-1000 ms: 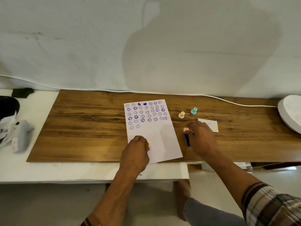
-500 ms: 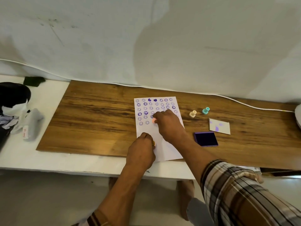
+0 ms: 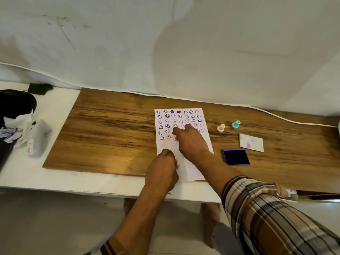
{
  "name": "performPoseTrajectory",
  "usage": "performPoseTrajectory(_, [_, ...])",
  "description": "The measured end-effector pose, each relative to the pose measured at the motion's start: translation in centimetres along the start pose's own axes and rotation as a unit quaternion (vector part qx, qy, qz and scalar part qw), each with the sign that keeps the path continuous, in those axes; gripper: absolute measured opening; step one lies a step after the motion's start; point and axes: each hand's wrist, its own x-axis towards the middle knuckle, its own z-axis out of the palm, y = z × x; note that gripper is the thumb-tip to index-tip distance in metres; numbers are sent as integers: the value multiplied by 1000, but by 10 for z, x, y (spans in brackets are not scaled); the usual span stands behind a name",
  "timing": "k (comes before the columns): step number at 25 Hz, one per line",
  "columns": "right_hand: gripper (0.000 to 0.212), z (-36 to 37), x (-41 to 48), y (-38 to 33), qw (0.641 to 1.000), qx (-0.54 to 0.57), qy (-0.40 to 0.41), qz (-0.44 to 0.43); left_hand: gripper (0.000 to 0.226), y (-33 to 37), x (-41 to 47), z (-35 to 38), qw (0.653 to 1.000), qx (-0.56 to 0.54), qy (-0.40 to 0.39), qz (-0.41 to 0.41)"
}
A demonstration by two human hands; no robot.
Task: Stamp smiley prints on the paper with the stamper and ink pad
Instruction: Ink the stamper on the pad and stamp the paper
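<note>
A white paper [image 3: 189,168] lies on the wooden board [image 3: 110,137], its upper half filled with several rows of purple smiley prints. My right hand [image 3: 191,140] is shut on a small pink stamper [image 3: 174,137] and presses it on the sheet at the end of the lowest row of prints. My left hand [image 3: 162,172] rests on the sheet's lower left corner, fingers curled around a small orange object that is mostly hidden. The open purple ink pad [image 3: 236,157] lies right of the paper.
A beige stamper [image 3: 221,128] and a teal stamper [image 3: 236,124] stand behind the ink pad, with its ink-stained white lid [image 3: 251,142] beside them. A white cable [image 3: 276,116] runs along the wall. Bags and clutter [image 3: 22,129] sit on the white table at left.
My right hand went from the ink pad across to the paper with the pink stamper and now presses it down. My left hand stayed on the paper's corner.
</note>
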Motion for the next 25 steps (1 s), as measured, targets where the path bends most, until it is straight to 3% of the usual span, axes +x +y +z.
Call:
performPoseTrajectory(5, [36, -5, 1, -5, 999, -41, 13, -26, 49, -1, 0, -1, 1000, 0, -7, 4])
performPoseTrajectory(10, [34, 3, 4, 3, 999, -47, -21, 1, 50, 2, 1, -2, 1000, 17, -2, 13])
performPoseTrajectory(13, [23, -3, -3, 8, 988, 117, 8, 105, 43, 4, 0, -7, 999, 20, 9, 34])
performPoseTrajectory(14, [18, -9, -9, 13, 953, 232, 69, 180, 40, 4, 0, -8, 999, 20, 19, 44])
performPoseTrajectory(16, [12, -29, -35, 22, 815, 444, 191, 321, 34, 5, 2, -11, 997, -12, 51, 54])
performPoseTrajectory(17, [14, -38, -56, 27, 757, 493, 220, 369, 30, 6, 3, -12, 995, -63, 64, 45])
performPoseTrajectory(18, [17, -44, -80, 31, 731, 505, 228, 399, 25, 8, 4, -14, 988, -138, 67, 25])
performPoseTrajectory(22, [28, -51, -147, 35, 752, 496, 166, 400, 20, 19, 4, -12, 904, -423, -38, -52])
performPoseTrajectory(25, [22, -44, -149, 35, 779, 492, 127, 367, 24, 28, 2, -5, 869, -488, -62, -60])
